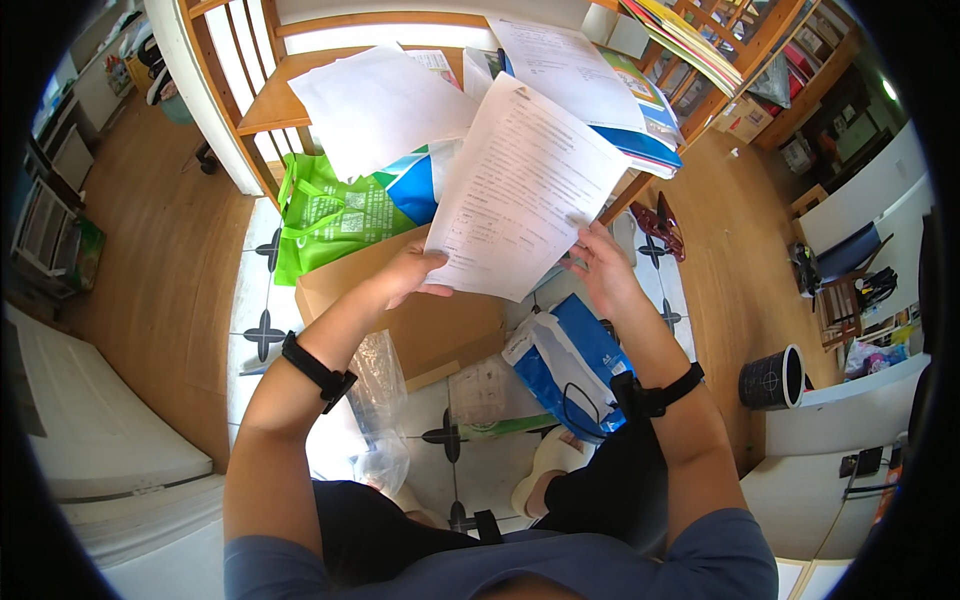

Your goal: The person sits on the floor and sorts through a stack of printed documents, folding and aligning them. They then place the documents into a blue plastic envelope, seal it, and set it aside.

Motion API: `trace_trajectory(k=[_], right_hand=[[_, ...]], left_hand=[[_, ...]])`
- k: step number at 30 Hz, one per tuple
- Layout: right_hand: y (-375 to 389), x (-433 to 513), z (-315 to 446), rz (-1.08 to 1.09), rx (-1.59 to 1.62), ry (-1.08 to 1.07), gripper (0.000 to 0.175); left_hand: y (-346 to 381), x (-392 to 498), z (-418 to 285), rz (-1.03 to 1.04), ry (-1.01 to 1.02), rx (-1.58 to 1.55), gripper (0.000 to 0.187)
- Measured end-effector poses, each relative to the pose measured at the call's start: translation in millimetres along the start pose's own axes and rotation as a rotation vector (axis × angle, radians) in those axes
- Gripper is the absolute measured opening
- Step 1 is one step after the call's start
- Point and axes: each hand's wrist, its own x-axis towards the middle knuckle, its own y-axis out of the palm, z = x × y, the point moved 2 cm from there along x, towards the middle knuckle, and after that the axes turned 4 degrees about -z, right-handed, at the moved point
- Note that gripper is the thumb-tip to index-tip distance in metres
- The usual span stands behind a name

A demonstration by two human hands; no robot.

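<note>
A white sheet of printed paper (517, 187), possibly several together, is held up between both hands. My left hand (415, 271) pinches its lower left corner, thumb on the printed face. At the lower right edge, my right hand (600, 262) grips it between thumb and fingers. Behind it, blank-looking white sheets (382, 105) spread over the edge of a wooden shelf (289, 90). More printed paper (570, 75) lies at the right on a pile with a blue folder (637, 146). Below the hands is a brown cardboard box (442, 334).
A green bag (330, 217) stands left beyond the box. Blue-and-white packaging (574, 360) and clear plastic wrap (382, 405) lie on the tiled floor. Dark red shoes (660, 227) and a black bin (772, 379) are at the right. Colored papers (682, 41) rest at the upper right.
</note>
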Motion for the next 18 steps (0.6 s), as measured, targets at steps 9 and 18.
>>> trace_trajectory(k=[9, 18], right_hand=[[17.4, -39.4, 44.0, -0.452, -1.026, -1.255, 0.079], [43.8, -48.5, 22.2, 0.255, -1.152, -0.812, 0.012]], left_hand=[[-9.0, -29.5, -48.5, 0.003, 0.086, 0.8, 0.043], [8.3, -43.9, -65.1, 0.126, -0.008, 1.138, 0.045]])
